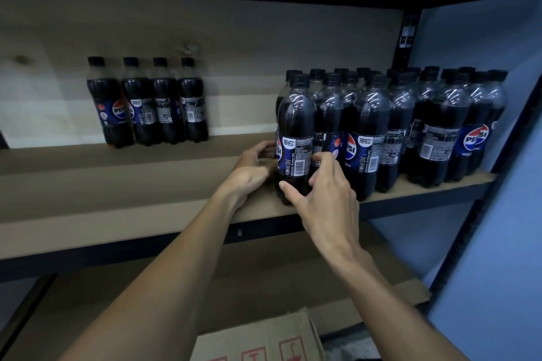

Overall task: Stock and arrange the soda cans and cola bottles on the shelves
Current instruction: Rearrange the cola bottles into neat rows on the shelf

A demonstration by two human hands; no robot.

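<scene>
As I hold it from both sides, the front cola bottle point(294, 138) stands upright at the shelf point(117, 184) edge.
My left hand point(252, 168) curls its fingers round the left side; my right hand point(321, 184) grips the right, thumb low on the front.

Glossy clear-plastic cola bottles point(296, 132) stand on a matt, seemingly fibreboard shelf point(117, 184); cardboard box point(258, 340) below.

Bare forearms point(164, 258), bare left grip point(249, 170), right grip point(322, 193)
</scene>
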